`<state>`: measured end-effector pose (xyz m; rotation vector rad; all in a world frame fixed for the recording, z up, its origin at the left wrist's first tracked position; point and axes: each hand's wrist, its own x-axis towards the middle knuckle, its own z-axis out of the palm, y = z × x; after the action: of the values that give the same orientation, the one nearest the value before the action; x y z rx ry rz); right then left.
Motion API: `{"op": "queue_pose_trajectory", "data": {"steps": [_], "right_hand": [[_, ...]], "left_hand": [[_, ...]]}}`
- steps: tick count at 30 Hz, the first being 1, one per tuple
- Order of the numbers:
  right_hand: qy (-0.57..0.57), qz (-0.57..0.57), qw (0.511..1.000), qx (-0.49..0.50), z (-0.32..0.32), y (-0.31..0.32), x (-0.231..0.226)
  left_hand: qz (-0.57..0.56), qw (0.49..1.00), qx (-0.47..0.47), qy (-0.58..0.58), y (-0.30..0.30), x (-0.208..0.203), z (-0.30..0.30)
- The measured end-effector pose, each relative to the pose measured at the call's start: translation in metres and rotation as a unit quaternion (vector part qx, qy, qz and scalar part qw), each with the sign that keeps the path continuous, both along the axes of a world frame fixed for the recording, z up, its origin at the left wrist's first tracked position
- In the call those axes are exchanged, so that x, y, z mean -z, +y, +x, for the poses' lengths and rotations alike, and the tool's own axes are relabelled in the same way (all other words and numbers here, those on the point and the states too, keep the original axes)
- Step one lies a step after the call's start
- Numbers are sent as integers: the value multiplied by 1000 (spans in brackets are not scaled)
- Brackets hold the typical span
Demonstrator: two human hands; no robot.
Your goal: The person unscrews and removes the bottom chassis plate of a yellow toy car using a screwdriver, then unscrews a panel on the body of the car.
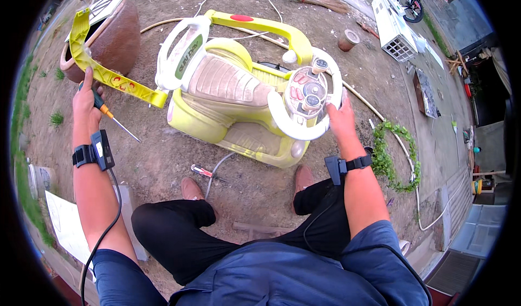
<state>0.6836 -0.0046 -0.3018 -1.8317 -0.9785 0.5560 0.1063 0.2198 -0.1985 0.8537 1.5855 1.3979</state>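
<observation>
A dusty yellow and white ride-on toy car [241, 143] stands on the dirt in front of my feet. My left hand [86, 106] is closed around a screwdriver [103, 108] and a curved yellow plastic side rail [116, 82]. The screwdriver's blade slants down and to the right. The rail's ribbed hollow side faces me, and its near end lies beside the car's white backrest [184, 56]. A matching rail [266, 25] runs along the car's far side. My right hand [341, 119] grips the right rim of the white steering wheel [281, 119].
A second screwdriver [201, 170] lies between my shoes by a grey cable [217, 167]. Behind the left rail stands a big brown pot [116, 43]. A pale hose [363, 100] crosses the ground near a leafy vine [380, 162]. Farther off are a clay pot [348, 40] and a broom [325, 3].
</observation>
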Motion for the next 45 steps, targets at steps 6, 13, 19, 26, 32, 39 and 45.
{"op": "queue_pose_trajectory", "data": {"steps": [6, 13, 19, 26, 32, 39, 45], "right_hand": [[94, 25, 995, 23, 13, 15, 7], [61, 18, 997, 50, 6, 9, 2], [96, 35, 994, 24, 12, 10, -2], [135, 49, 990, 8, 20, 39, 8], [109, 23, 993, -37, 9, 78, 21], [64, 12, 998, -13, 20, 123, 93], [11, -23, 999, 26, 27, 144, 141]], "left_hand": [[2, 999, 44, 4, -23, 9, 18], [-60, 995, 66, 41, -101, 38, 51], [-114, 947, 233, 187, -165, 66, 89], [-135, 896, 342, 251, -166, 71, 155], [-96, 924, 371, 0, -107, 135, 238], [-154, 866, 362, -307, -41, 235, 320], [-153, 818, 394, -390, -6, 310, 361]]}}
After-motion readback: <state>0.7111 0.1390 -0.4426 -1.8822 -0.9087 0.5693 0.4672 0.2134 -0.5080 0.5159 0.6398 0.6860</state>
